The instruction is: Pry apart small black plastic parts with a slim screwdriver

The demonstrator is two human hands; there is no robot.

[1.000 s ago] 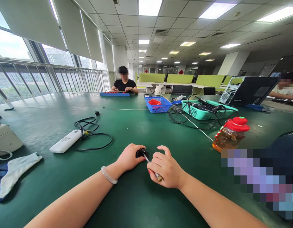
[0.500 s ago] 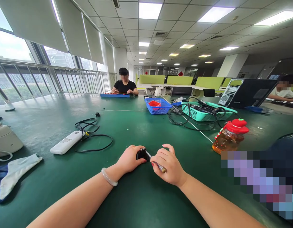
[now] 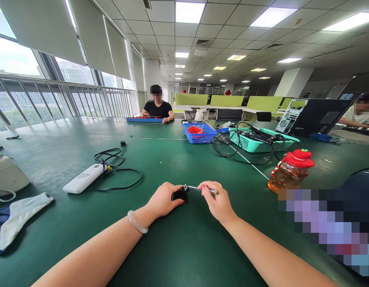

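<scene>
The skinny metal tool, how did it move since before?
The metal tool swung round: its handle slanted back toward the person, and now it points out to the right. The right hand turned with it, moving a little farther away. Nothing was let go. The left hand still holds the black part in about the same place.

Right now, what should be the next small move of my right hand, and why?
Perhaps the right hand should gently turn the slim tool: its tip appears to meet the small black object, which the left hand grips.
</scene>
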